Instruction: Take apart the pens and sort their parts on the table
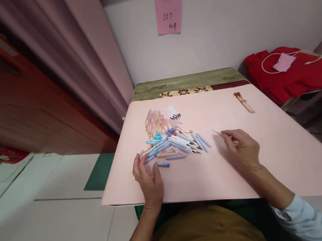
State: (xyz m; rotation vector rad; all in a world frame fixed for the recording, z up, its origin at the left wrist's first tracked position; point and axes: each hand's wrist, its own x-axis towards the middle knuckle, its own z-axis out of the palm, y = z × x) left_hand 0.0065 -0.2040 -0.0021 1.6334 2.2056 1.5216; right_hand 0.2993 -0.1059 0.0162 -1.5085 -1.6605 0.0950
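Note:
My left hand (148, 180) rests at the left edge of a pile of pen parts, thumb and fingers apart. Its fingertips are by the ends of blue pen barrels (157, 150); whether they touch is unclear. A short blue piece (162, 164) lies just right of the thumb. To the right of the pile, my right hand (242, 148) is closed on a slim pen refill (217, 131), its white end poking out past the fingertips. White refills with dark tips (183, 143), pale blue barrels (203, 141) and small blue toppers (157, 136) make up the pile.
Behind the pile lie pinkish clear barrels (154, 122) and a row of white refills (172, 111). Brown-topped pens (243, 102) are at the back right of the pink-covered table (296, 155). Red cloth (292, 78) with a white cable sits beyond the right edge.

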